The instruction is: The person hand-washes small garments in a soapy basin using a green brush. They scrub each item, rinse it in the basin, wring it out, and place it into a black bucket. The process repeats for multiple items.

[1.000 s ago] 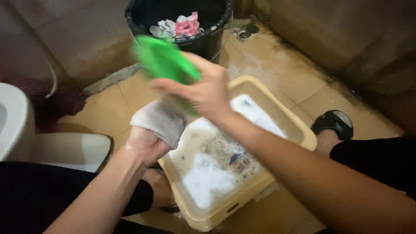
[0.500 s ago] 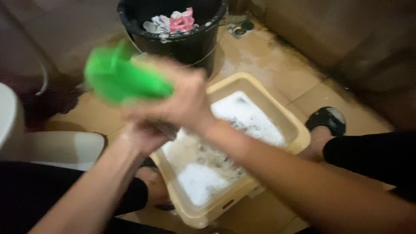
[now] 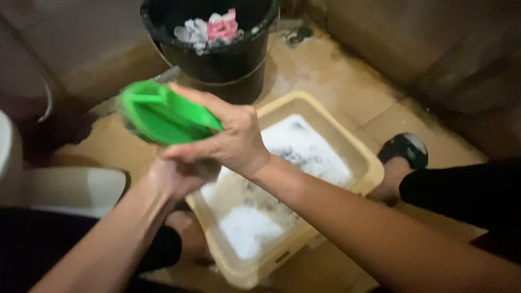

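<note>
My right hand grips a green plastic scrub brush and presses it down over my left hand. The left hand sits under the brush at the left rim of a cream plastic basin and holds a grey-white cloth, of which only a dark edge shows. The basin holds soapy, foamy water with dark specks.
A black bucket with pink and white laundry stands behind the basin. A white toilet base is at the left. My foot in a black sandal rests right of the basin on wet tan floor tiles.
The brush has swung left and back down over the left hand. The cloth, plainly seen a second ago, is now mostly covered by the right hand and brush.
</note>
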